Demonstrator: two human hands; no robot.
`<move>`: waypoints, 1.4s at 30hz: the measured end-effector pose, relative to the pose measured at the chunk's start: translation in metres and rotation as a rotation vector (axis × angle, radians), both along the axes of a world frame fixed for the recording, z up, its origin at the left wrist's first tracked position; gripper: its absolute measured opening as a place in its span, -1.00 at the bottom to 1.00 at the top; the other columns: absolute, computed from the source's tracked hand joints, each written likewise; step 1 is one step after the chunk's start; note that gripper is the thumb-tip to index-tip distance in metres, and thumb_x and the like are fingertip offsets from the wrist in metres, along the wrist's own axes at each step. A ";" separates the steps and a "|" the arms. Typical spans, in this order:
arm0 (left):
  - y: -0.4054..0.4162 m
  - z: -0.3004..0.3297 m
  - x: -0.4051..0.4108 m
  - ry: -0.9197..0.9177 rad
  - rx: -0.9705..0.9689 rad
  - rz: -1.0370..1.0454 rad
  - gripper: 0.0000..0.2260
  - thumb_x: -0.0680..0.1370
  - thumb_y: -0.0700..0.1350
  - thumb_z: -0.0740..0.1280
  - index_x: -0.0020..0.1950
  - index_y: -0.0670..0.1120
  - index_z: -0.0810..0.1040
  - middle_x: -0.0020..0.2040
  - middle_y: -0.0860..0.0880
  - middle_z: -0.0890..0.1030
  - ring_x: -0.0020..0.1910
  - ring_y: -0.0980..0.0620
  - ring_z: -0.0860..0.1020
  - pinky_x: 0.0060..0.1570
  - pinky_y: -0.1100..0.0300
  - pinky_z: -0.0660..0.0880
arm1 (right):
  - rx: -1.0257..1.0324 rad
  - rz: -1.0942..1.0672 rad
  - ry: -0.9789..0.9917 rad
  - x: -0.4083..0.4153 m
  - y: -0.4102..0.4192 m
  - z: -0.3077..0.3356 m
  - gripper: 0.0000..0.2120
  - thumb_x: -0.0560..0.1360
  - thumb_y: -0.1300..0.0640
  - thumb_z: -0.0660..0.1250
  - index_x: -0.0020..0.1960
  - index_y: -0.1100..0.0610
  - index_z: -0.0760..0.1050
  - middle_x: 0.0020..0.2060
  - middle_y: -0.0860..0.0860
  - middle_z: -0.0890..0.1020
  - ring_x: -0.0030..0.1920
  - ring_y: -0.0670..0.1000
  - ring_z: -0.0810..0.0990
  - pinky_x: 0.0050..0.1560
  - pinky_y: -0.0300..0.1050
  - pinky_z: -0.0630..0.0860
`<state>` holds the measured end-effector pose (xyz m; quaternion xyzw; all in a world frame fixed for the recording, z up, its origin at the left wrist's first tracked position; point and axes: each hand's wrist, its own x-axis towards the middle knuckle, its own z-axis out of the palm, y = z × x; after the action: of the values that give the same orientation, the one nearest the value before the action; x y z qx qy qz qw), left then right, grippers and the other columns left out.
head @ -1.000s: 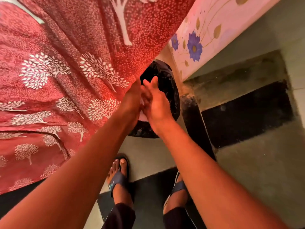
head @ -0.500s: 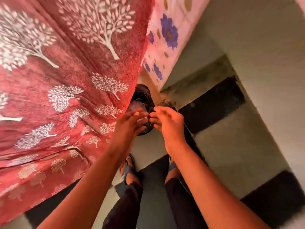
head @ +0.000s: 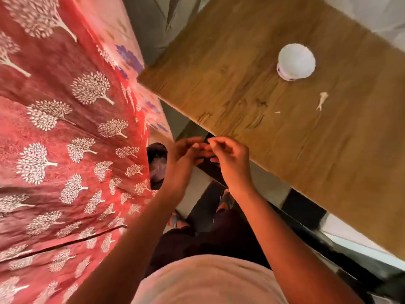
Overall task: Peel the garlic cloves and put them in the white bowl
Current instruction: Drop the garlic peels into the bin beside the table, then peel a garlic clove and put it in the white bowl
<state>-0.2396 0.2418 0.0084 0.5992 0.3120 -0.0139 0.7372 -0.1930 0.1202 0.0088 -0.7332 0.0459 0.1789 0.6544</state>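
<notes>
Both hands meet just off the near edge of the wooden worktop (head: 252,88), above the floor. The left hand (head: 183,160) has its fingers loosely bent toward the right hand (head: 230,159), whose curled fingertips seem to pinch something tiny; whether that is a clove or a scrap of skin I cannot tell, as the fingers hide it and the view is blurred. The white bowl (head: 295,61) stands well apart, far out on the worktop, its inside not visible from here. A papery strip of garlic skin (head: 322,100) lies near it. A clove should be small, light and firm, slick once bared, so I'd pinch it at the ends. A dark bin (head: 156,163) peeks from behind the red cloth (head: 65,139).
</notes>
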 end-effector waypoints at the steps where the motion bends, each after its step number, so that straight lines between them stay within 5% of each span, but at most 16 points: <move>1: -0.014 0.008 0.007 -0.009 -0.004 -0.039 -0.83 0.70 -0.24 0.23 0.20 -0.24 0.57 -0.08 -0.03 0.74 -0.05 -0.01 0.71 0.02 0.11 0.56 | -0.017 -0.025 -0.036 0.004 -0.015 0.006 -0.90 0.60 0.19 0.36 0.04 0.15 0.66 -0.12 0.08 0.74 -0.07 0.09 0.73 -0.17 -0.11 0.61; 5: -0.070 0.020 0.040 -0.033 0.006 -0.156 -0.86 0.68 -0.26 0.25 0.09 -0.12 0.60 0.02 -0.14 0.72 0.01 -0.05 0.70 0.01 0.13 0.56 | -0.121 -0.146 -0.143 0.028 -0.083 0.006 -0.89 0.58 0.21 0.38 -0.01 0.07 0.67 -0.14 0.02 0.73 -0.09 0.02 0.71 -0.07 0.03 0.64; 9: -0.116 0.006 0.088 -0.100 0.216 -0.267 -0.81 0.62 -0.33 0.30 0.10 -0.10 0.63 0.03 -0.14 0.71 -0.03 -0.05 0.68 -0.01 0.07 0.60 | -0.286 -0.202 -0.215 0.061 -0.141 -0.005 -0.81 0.58 0.28 0.35 0.00 0.02 0.65 -0.13 -0.06 0.70 -0.09 -0.08 0.67 -0.03 -0.06 0.64; 12: -0.144 -0.003 0.126 -0.131 0.506 -0.319 -0.77 0.57 -0.36 0.32 0.16 -0.16 0.63 0.07 -0.07 0.68 -0.15 0.16 0.61 -0.09 0.35 0.50 | -0.399 -0.176 -0.302 0.085 -0.174 -0.017 -0.81 0.56 0.31 0.34 0.08 0.10 0.64 -0.06 0.00 0.69 -0.05 -0.06 0.67 -0.03 -0.18 0.61; 14: -0.157 -0.012 0.149 -0.143 0.678 -0.311 -0.73 0.53 -0.37 0.33 0.19 -0.19 0.64 0.12 -0.12 0.60 -0.14 0.12 0.58 -0.10 0.45 0.43 | -0.477 -0.106 -0.392 0.102 -0.195 -0.025 -0.79 0.56 0.31 0.34 0.15 0.13 0.62 -0.01 0.08 0.68 -0.02 -0.04 0.67 0.00 -0.28 0.59; 19: -0.167 -0.043 0.182 -0.101 0.999 -0.363 -0.77 0.46 -0.25 0.40 0.11 -0.15 0.63 0.10 -0.12 0.51 -0.01 -0.16 0.56 -0.01 0.04 0.54 | -0.678 0.054 -0.653 0.127 -0.228 -0.048 -0.70 0.51 0.38 0.35 0.23 0.26 0.60 0.14 0.15 0.58 0.16 0.06 0.54 0.13 -0.15 0.55; 24: -0.166 -0.043 0.188 -0.140 1.044 -0.419 -0.92 0.49 -0.24 0.35 -0.09 -0.09 0.50 0.01 -0.07 0.48 -0.07 -0.15 0.52 -0.11 -0.08 0.53 | -0.672 0.145 -0.712 0.131 -0.237 -0.069 -0.76 0.54 0.33 0.31 0.19 0.29 0.60 0.23 0.12 0.53 0.21 0.14 0.53 0.17 0.07 0.56; 28: -0.161 -0.037 0.191 -0.142 0.977 -0.412 -0.91 0.56 -0.30 0.32 0.01 -0.14 0.49 -0.03 -0.08 0.58 -0.11 -0.09 0.58 -0.11 -0.13 0.57 | -0.654 0.126 -0.686 0.130 -0.236 -0.065 -0.75 0.52 0.34 0.33 0.19 0.28 0.61 0.23 0.12 0.54 0.23 0.13 0.52 0.19 0.06 0.57; 32: -0.164 -0.011 0.213 -0.278 0.948 -0.310 -0.81 0.53 -0.39 0.36 0.06 -0.14 0.57 -0.11 -0.02 0.67 -0.16 0.01 0.63 -0.17 0.01 0.62 | -0.679 0.130 -0.683 0.130 -0.236 -0.063 -0.74 0.52 0.35 0.36 0.20 0.26 0.61 0.23 0.10 0.54 0.23 0.11 0.51 0.20 0.00 0.56; 37: -0.158 0.017 0.281 -0.518 1.109 -0.412 -0.79 0.49 -0.42 0.33 0.03 -0.23 0.69 0.00 -0.20 0.70 -0.03 -0.23 0.67 -0.08 0.00 0.62 | -0.732 0.114 -0.684 0.128 -0.232 -0.056 -0.75 0.55 0.30 0.35 0.21 0.23 0.61 0.24 0.07 0.54 0.24 0.08 0.50 0.22 -0.08 0.55; 42: -0.147 0.010 0.331 -0.378 1.324 -0.826 -0.58 0.52 -0.37 0.34 0.37 -0.18 0.58 0.33 -0.22 0.59 0.33 -0.29 0.52 0.29 -0.19 0.51 | -0.728 0.088 -0.662 0.128 -0.233 -0.059 -0.72 0.54 0.30 0.37 0.24 0.23 0.62 0.25 0.05 0.56 0.26 0.04 0.51 0.24 -0.06 0.56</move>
<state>0.0917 0.0945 0.0188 0.9713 -0.1214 0.0039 0.2046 -0.0647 -0.1132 -0.0498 -0.9330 -0.1360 -0.0637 0.3271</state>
